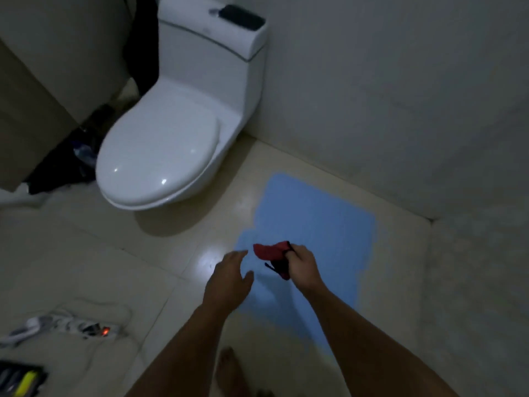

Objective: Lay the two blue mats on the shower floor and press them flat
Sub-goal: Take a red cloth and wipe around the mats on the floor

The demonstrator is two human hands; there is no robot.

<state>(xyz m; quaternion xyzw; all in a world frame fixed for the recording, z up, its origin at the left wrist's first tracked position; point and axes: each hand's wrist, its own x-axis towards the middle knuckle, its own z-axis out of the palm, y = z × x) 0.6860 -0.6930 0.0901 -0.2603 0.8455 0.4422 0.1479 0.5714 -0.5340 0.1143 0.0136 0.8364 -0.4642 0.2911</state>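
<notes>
The right hand [305,267] has its fingers curled round a bunched red and black cloth [274,257], gripping it above the blue area. The left hand [229,279] is held just beside the cloth, fingers straight and loosely together, thumb apart, holding nothing. Below both hands, blue mat [317,224] lies flat on the glossy tiled floor [171,253], close to the wall corner; whether it is 1 mat or 2 adjoining mats cannot be told. A white toilet [163,153] with closed lid stands to the left of the mat. A power strip [86,329] with a lit red switch lies on the floor at lower left. 1 bare foot [230,368] shows between the forearms.
</notes>
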